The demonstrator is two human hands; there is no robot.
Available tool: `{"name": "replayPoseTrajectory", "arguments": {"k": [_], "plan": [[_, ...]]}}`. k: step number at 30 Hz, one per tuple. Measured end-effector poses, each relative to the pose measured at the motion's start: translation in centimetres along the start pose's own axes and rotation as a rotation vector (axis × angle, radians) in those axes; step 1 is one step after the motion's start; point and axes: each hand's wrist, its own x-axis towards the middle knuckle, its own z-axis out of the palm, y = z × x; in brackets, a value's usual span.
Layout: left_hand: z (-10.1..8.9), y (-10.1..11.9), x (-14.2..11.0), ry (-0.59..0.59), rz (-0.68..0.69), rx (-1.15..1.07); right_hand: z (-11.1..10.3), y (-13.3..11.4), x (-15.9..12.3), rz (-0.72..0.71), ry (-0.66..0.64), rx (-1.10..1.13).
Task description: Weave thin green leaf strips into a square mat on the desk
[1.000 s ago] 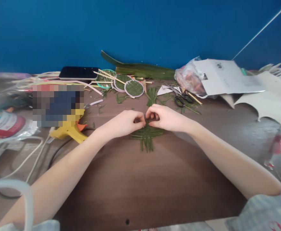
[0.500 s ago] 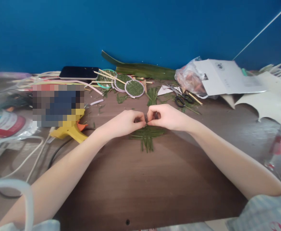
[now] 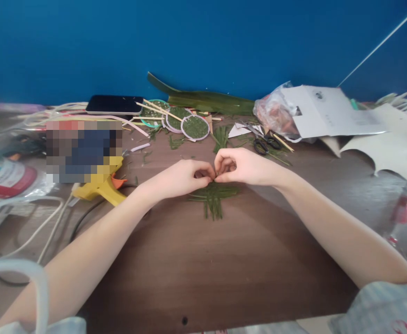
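Note:
Crossed green leaf strips lie on the brown table, woven where they meet, with loose ends pointing toward me. Over their far part, my left hand is closed in a pinch, thumb against fingertips. My right hand faces it, also pinched, and the fingertips of both hands nearly touch. What sits between the fingertips is too small and hidden to make out; it may be a strip end. Beyond my hands lies a bundle of more cut strips.
Black-handled scissors lie behind my right hand. Round green-filled hoops, thin sticks and a long leaf line the back by the blue wall. A yellow glue gun with cables is at left; a plastic bag stands at right.
Both pinched hands have shifted slightly to the right, and my right hand's fingers have curled a little higher. The woven strips stay in place.

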Motion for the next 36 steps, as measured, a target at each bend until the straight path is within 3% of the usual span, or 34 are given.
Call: {"name": "replayPoseTrajectory", "arguments": {"k": [8,17,28,36], "plan": [[0.0,0.1,0.0,-0.002,-0.018,-0.003,-0.7,-0.7,-0.3,0.089,0.007,-0.049],[0.1,-0.1,-0.1,-0.041,0.018,-0.004,-0.4,0.5,0.2,0.133,-0.020,-0.321],[0.5,0.5,-0.6,0.119,-0.003,0.287,-0.3,0.2,-0.1,0.078,0.021,-0.362],[0.3,-0.2,-0.7,0.071,0.026,0.368,0.4,-0.5,-0.2,0.060,-0.038,-0.412]]}}
